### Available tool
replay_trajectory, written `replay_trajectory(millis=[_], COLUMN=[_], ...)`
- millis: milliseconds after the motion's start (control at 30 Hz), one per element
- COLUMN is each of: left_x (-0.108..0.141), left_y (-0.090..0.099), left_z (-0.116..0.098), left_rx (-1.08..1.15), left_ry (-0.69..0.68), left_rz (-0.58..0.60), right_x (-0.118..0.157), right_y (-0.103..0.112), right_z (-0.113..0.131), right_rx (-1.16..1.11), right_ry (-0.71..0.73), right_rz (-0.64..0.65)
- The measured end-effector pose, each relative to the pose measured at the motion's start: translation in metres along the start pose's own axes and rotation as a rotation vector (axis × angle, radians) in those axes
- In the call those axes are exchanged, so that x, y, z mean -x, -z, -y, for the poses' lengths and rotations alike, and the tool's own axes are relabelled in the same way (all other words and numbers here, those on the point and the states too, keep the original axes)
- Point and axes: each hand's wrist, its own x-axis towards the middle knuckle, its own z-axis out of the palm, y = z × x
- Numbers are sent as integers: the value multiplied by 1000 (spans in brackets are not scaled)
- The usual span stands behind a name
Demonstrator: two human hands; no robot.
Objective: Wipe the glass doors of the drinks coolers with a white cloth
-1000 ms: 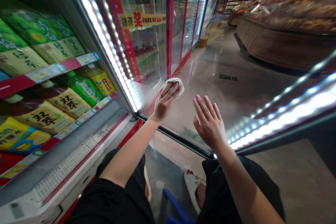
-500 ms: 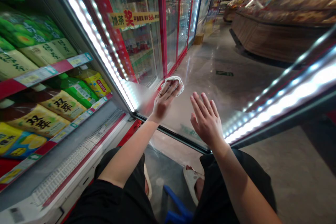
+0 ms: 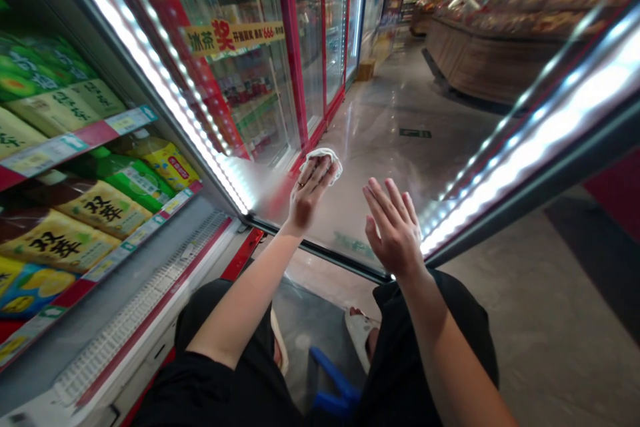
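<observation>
My left hand point(image 3: 306, 199) presses a bunched white cloth point(image 3: 337, 167) with extended fingers against the glass door point(image 3: 345, 210) in front of me. The cloth shows around the fingertips, and the palm side is hidden. To its right, my right hand point(image 3: 395, 233) is raised toward the same pane, empty, with its fingers stretched out. Whether it touches the glass I cannot tell. A whitish haze point(image 3: 257, 180) shows on the pane left of the cloth. Bright light strips run up both sides of the door.
On the left, an opened drinks cooler holds bottles point(image 3: 103, 208) on shelves above a white vent grille point(image 3: 135, 303). Something blue point(image 3: 333, 373) is between my feet. Through the glass appear red-framed coolers point(image 3: 295, 47) and a wood-sided display stand point(image 3: 470, 57).
The view has shifted slightly, so the cooler and door sit further left. My left hand and the cloth stay at nearly the same place on the glass; my right hand remains raised.
</observation>
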Motion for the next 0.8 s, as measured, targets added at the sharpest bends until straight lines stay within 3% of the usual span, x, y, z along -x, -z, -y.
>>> replay_trajectory(millis=[133, 233, 433, 633, 700, 800], left_x=[9, -2, -15, -19, -26, -27], left_y=[-2, -5, -11, -10, -11, -15], left_z=[-16, -23, -31, -53, -56, -59], left_rx=[-78, -135, -223, -225, -234, -236], left_ry=[-86, -137, -57, -268, -247, -165], left_rz=[21, 77, 41, 167, 182, 111], right_x=[7, 11, 21, 27, 27, 26], right_y=[11, 17, 23, 25, 24, 24], right_z=[-3, -5, -11, -14, -15, -18], right_rx=[-40, -54, -35, -38, -39, -28], right_ry=[-31, -52, -109, -135, -143, -152], right_rz=[-88, -135, -209, -298, -307, -315])
